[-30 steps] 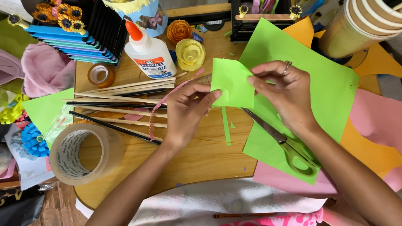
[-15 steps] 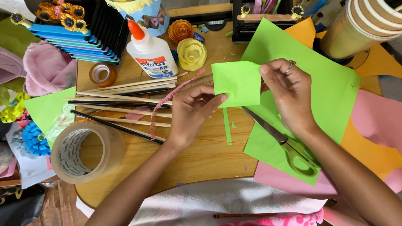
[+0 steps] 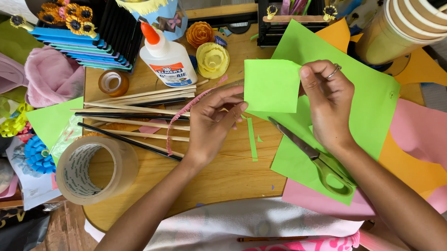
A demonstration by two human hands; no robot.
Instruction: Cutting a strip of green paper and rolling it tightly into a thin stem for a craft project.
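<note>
A small light-green paper square (image 3: 272,85) is held up over the wooden table (image 3: 221,177). My right hand (image 3: 328,102), with a ring on one finger, pinches the square's right edge. My left hand (image 3: 213,122) has its thumb and fingertips at the square's left edge and lower-left corner. Beneath the square lies a large green sheet (image 3: 370,96), and green-handled scissors (image 3: 321,161) rest on it below my right hand. A thin cut green strip (image 3: 252,139) lies on the table between my hands.
A white glue bottle (image 3: 168,64), wooden and black sticks (image 3: 140,110), a curled pink paper strip (image 3: 184,114), a big tape roll (image 3: 90,170) and a small one (image 3: 113,82) sit to the left. Orange (image 3: 199,33) and yellow (image 3: 212,60) paper flowers stand behind. Pink (image 3: 421,132) and orange (image 3: 410,166) sheets lie to the right.
Both hands have carried the green square up and to the right. My left hand's fingers have slid from under the square to its left edge.
</note>
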